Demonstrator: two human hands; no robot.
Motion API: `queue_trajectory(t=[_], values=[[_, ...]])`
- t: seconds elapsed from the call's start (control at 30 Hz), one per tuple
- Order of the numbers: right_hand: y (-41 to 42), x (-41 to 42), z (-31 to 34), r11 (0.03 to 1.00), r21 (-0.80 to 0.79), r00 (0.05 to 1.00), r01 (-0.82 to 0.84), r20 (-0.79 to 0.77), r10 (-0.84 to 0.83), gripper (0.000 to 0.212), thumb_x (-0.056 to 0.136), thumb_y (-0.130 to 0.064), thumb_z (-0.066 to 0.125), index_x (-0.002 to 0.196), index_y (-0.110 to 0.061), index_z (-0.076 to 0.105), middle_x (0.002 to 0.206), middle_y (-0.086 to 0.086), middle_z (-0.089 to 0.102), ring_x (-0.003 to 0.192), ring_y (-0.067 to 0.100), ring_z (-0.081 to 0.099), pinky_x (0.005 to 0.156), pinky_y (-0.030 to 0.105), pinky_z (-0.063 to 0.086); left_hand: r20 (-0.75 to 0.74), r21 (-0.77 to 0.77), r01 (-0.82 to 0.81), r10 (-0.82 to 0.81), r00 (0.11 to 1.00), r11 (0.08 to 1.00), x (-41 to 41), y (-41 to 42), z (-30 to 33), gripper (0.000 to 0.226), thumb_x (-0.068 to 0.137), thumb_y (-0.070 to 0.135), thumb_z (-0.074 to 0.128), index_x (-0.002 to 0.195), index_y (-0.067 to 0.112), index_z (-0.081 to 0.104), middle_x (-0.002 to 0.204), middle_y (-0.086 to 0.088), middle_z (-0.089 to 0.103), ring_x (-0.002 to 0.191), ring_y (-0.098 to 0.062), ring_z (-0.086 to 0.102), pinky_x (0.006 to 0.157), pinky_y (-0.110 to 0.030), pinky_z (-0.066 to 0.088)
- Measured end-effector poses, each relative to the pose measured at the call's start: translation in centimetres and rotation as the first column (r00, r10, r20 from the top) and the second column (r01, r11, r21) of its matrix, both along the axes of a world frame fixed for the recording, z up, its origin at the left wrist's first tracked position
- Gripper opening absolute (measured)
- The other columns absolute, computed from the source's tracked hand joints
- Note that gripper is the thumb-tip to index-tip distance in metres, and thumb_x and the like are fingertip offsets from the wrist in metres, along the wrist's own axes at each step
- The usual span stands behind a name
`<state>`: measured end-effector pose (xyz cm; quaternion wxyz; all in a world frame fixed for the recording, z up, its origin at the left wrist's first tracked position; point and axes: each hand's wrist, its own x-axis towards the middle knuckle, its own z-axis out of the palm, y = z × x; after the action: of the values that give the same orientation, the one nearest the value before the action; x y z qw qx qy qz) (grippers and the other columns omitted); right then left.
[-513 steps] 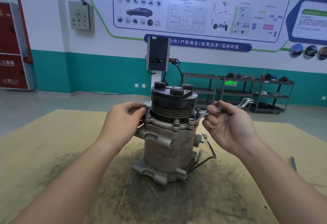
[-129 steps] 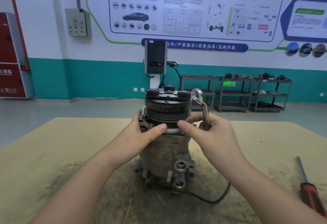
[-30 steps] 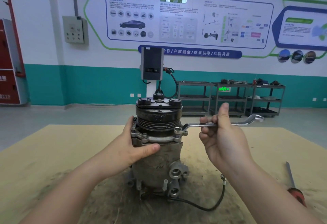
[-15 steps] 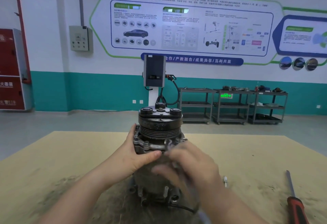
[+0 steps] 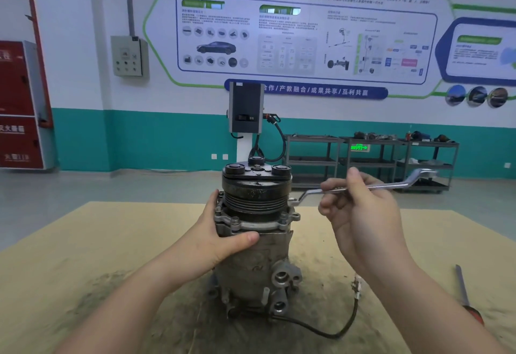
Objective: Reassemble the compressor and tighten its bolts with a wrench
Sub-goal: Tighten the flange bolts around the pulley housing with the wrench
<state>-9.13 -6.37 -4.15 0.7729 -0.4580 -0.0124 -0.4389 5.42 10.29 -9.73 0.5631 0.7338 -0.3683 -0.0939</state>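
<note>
The grey metal compressor [image 5: 252, 264] stands upright on the board-covered table [image 5: 83, 242], its black pulley [image 5: 255, 194] on top. My left hand [image 5: 220, 233] grips the body just under the bolted flange, thumb across the front. My right hand [image 5: 360, 214] holds the shank of a silver ring wrench [image 5: 391, 185], which lies level and points right. The wrench's near ring end sits at a flange bolt [image 5: 293, 202] on the compressor's right side. A black cable [image 5: 335, 328] runs from the base to a small connector [image 5: 357, 286].
A red-handled screwdriver [image 5: 465, 295] lies on the table at the right edge. Behind the table are a charging post [image 5: 245, 110], grey shelving racks [image 5: 371, 158] and a red cabinet [image 5: 19, 105] at the far left. The table surface is stained dark around the compressor.
My right hand has swung the wrench back out to the right of the flange after passing in a blur across the compressor's front. The left hand keeps its grip.
</note>
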Motion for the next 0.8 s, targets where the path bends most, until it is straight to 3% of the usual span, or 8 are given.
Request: queue_trajectory(t=[0.23, 0.37, 0.47, 0.5, 0.57, 0.63, 0.7, 0.8], values=[[-0.5, 1.3, -1.5, 0.983, 0.135, 0.990, -0.124, -0.050, 0.132, 0.011, 0.105, -0.012, 0.037, 0.101, -0.005, 0.045, 0.058, 0.007, 0.063, 0.042, 0.012, 0.050, 0.042, 0.022, 0.044, 0.012, 0.003, -0.006, 0.006, 1.000, 1.000, 0.0, -0.1, 0.1, 0.133, 0.051, 0.069, 0.079, 0.155, 0.041, 0.001, 0.148, 0.020, 0.040, 0.123, 0.009, 0.045, 0.101, -0.015, 0.032], [-0.7, 1.8, -2.1, 0.979, 0.165, 0.990, -0.117, -0.054, 0.127, 0.029, 0.105, -0.015, 0.037, 0.083, -0.001, 0.051, 0.060, 0.008, 0.062, 0.042, 0.011, 0.051, 0.042, 0.022, 0.045, 0.011, -0.001, -0.015, 0.015, 1.000, 1.000, -0.1, 0.0, 0.1, 0.136, 0.048, 0.071, 0.078, 0.155, 0.040, 0.001, 0.149, 0.019, 0.040, 0.129, 0.003, 0.044, 0.111, -0.022, 0.032], [0.2, 2.0, -3.5, 0.986, -0.117, 0.989, 0.116, 0.100, -0.104, 0.024, 0.105, -0.022, 0.035, 0.090, -0.010, 0.049, 0.068, 0.010, 0.064, 0.049, 0.017, 0.058, 0.049, 0.027, 0.049, 0.013, -0.018, -0.006, 0.006, 1.000, 1.000, -0.3, -0.1, 0.1, 0.131, 0.052, 0.065, 0.079, 0.155, 0.039, 0.003, 0.146, 0.020, 0.043, 0.126, 0.008, 0.046, 0.107, -0.019, 0.033], [0.5, 2.1, -4.2, 0.929, -0.277, 0.956, 0.245, 0.229, -0.183, 0.016, 0.105, -0.028, 0.037, 0.096, -0.020, 0.048, 0.074, 0.009, 0.066, 0.053, 0.018, 0.061, 0.053, 0.028, 0.051, 0.012, -0.021, -0.004, 0.004, 1.000, 1.000, -0.3, -0.1, 0.1, 0.131, 0.053, 0.064, 0.080, 0.155, 0.039, 0.002, 0.146, 0.020, 0.043, 0.126, 0.007, 0.046, 0.106, -0.018, 0.033], [0.9, 1.8, -5.3, 0.708, -0.557, 0.879, 0.435, 0.431, -0.202, 0.008, 0.102, -0.038, 0.043, 0.101, -0.037, 0.051, 0.086, 0.003, 0.066, 0.063, 0.017, 0.066, 0.059, 0.029, 0.055, 0.008, -0.023, -0.005, 0.005, 1.000, 1.000, -0.2, -0.1, 0.1, 0.133, 0.053, 0.064, 0.080, 0.155, 0.038, 0.000, 0.147, 0.018, 0.042, 0.129, 0.003, 0.046, 0.109, -0.020, 0.031], [0.7, 1.4, -5.6, 0.425, -0.733, 0.846, 0.532, 0.486, -0.222, 0.013, 0.101, -0.037, 0.048, 0.103, -0.028, 0.058, 0.093, -0.001, 0.064, 0.075, 0.013, 0.067, 0.068, 0.026, 0.057, 0.010, -0.035, -0.002, 0.003, 1.000, 0.999, -0.1, -0.1, 0.0, 0.134, 0.050, 0.066, 0.080, 0.155, 0.038, 0.002, 0.147, 0.017, 0.043, 0.130, 0.002, 0.046, 0.112, -0.023, 0.031], [0.7, 1.0, -5.3, 0.202, -0.785, 0.805, 0.586, 0.533, -0.260, 0.013, 0.095, -0.023, 0.063, 0.095, -0.011, 0.066, 0.094, 0.003, 0.069, 0.083, 0.012, 0.066, 0.077, 0.021, 0.055, 0.015, -0.059, 0.011, -0.011, 1.000, 0.998, 0.1, -0.1, -0.2, 0.130, 0.050, 0.065, 0.083, 0.154, 0.040, 0.010, 0.144, 0.017, 0.049, 0.127, 0.002, 0.049, 0.115, -0.031, 0.034], [2.3, 0.9, -4.5, 0.117, -0.827, 0.819, 0.549, 0.505, -0.272, 0.018, 0.087, -0.021, 0.069, 0.085, -0.003, 0.073, 0.090, 0.006, 0.072, 0.083, 0.011, 0.065, 0.076, 0.021, 0.054, 0.032, -0.091, 0.030, -0.027, 0.999, 0.995, 0.4, -0.4, -0.6, 0.117, 0.046, 0.063, 0.088, 0.143, 0.041, 0.027, 0.125, 0.021, 0.064, 0.118, 0.001, 0.058, 0.110, -0.032, 0.042]])
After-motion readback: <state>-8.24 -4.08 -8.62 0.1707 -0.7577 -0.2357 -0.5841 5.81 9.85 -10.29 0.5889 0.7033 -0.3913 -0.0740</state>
